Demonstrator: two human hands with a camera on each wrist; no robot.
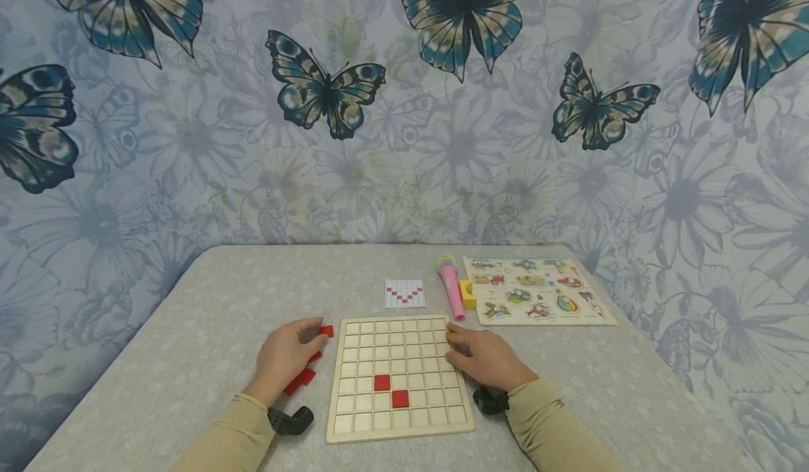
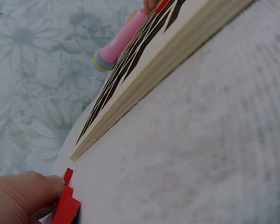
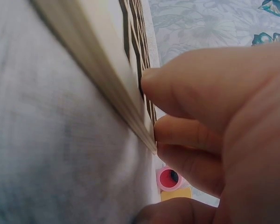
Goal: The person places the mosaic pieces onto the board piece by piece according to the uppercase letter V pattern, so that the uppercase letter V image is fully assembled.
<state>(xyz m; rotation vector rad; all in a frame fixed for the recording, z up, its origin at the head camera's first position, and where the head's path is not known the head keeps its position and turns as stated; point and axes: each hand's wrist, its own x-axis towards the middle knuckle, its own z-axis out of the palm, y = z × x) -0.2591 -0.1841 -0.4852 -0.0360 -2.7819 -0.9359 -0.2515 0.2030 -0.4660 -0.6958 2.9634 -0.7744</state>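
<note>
A pale wooden grid board (image 1: 356,368) lies flat, with two red square tiles set in its cells, an upper-left tile (image 1: 382,383) and a lower-right tile (image 1: 400,399). Left of the board, my left hand (image 1: 286,357) pinches a red tile (image 1: 326,331) between thumb and index finger; the thumb tip shows right at it in the left wrist view. More red tiles (image 1: 300,381) lie beside and partly under that hand. My right hand (image 1: 489,355) rests at the board's right edge, fingertips on the grid (image 3: 138,56).
Behind the board lies a small pattern card (image 1: 405,293) with red squares in a V. A pink toy microphone (image 1: 450,289), a yellow block (image 1: 468,295) and a picture puzzle board (image 1: 537,291) are at the back right. A butterfly-patterned wall (image 1: 404,177) stands behind the table (image 1: 208,331).
</note>
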